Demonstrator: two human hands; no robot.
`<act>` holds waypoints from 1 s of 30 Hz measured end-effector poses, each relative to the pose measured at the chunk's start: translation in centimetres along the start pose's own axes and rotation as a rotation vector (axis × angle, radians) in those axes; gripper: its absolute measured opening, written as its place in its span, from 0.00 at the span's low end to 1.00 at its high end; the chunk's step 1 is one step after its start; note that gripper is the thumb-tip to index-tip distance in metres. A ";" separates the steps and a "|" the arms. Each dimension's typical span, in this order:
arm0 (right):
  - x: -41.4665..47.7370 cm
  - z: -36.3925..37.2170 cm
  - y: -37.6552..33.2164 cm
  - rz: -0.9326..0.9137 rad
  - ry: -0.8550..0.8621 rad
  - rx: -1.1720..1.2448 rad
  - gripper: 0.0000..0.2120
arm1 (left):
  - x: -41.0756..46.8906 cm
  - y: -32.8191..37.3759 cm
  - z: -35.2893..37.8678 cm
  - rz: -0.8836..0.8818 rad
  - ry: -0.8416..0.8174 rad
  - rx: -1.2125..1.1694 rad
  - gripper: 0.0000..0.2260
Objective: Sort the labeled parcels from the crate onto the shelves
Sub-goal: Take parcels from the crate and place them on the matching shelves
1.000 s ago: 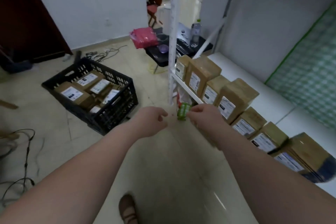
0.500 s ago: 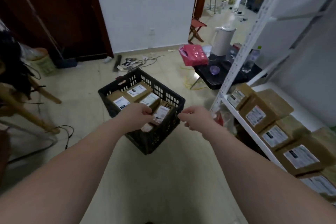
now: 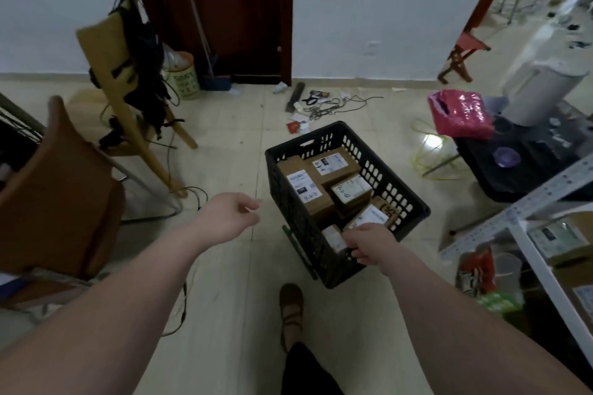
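Observation:
A black plastic crate [image 3: 288, 202] stands on the tiled floor and holds several brown cardboard parcels [image 3: 305, 186] with white labels. My right hand [image 3: 369, 242] hangs over the crate's near corner, beside a small parcel [image 3: 333, 237]. Its fingers curl downward, and whether they grip anything is hidden. My left hand [image 3: 229, 216] floats left of the crate with loosely curled fingers, holding nothing. At the right edge, the white metal shelf [image 3: 513, 218] carries labeled parcels [image 3: 558, 234].
A wooden chair [image 3: 54, 202] and a leaning wooden frame [image 3: 128, 99] draped with cables stand at the left. Beyond the crate, loose cables [image 3: 324, 106] litter the floor. A low black table [image 3: 513, 163] with a pink bag [image 3: 459, 112] sits right. My shoe [image 3: 290, 305] is below.
My view has swung left from the shelf to the crate. My right hand has dropped over the crate's near corner, and my left hand has moved off to its left.

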State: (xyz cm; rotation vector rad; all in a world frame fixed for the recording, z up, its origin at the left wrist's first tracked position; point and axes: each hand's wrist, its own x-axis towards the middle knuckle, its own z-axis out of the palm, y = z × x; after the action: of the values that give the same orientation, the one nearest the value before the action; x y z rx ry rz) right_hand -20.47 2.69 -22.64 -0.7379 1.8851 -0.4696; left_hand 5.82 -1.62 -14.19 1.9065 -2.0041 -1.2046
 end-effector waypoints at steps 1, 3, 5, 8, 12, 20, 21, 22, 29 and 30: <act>1.3 0.6 -0.3 0.015 -0.015 0.002 0.08 | 1.3 -0.4 -0.4 -0.014 -0.002 -0.020 0.15; 4.0 1.4 -1.3 0.043 -0.033 0.010 0.04 | 4.3 -0.8 -1.3 -0.040 -0.012 -0.046 0.14; 7.3 1.9 -2.2 0.072 -0.027 0.036 0.03 | 8.0 -0.8 -2.0 -0.049 -0.028 -0.042 0.14; 12.9 2.0 -3.6 0.136 -0.021 0.107 0.06 | 14.7 -0.4 -2.7 -0.066 -0.054 -0.035 0.13; 18.3 1.9 -5.1 0.233 -0.008 0.124 0.05 | 22.9 0.4 -3.1 -0.091 -0.163 0.013 0.15; 25.2 3.3 -5.6 0.370 -0.003 0.165 0.12 | 35.1 -0.3 -1.1 -0.137 -0.252 0.033 0.15; 25.9 3.7 -5.3 0.391 0.004 0.181 0.13 | 36.5 -0.5 -0.5 -0.139 -0.266 0.060 0.15; 26.7 4.1 -4.9 0.414 0.021 0.199 0.14 | 38.0 -0.7 0.2 -0.138 -0.272 0.088 0.16; 30.1 7.5 -2.7 0.615 0.173 0.514 0.24 | 46.7 -1.4 5.9 -0.117 -0.401 0.198 0.08; 30.6 8.1 -2.5 0.639 0.190 0.574 0.25 | 47.5 -1.4 6.6 -0.148 -0.448 0.182 0.01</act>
State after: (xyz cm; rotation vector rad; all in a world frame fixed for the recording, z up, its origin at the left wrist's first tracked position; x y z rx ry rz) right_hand -21.53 -19.74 -45.03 0.2949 1.8952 -0.6308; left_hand -6.29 -40.55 -39.37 2.0421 -2.2854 -1.6669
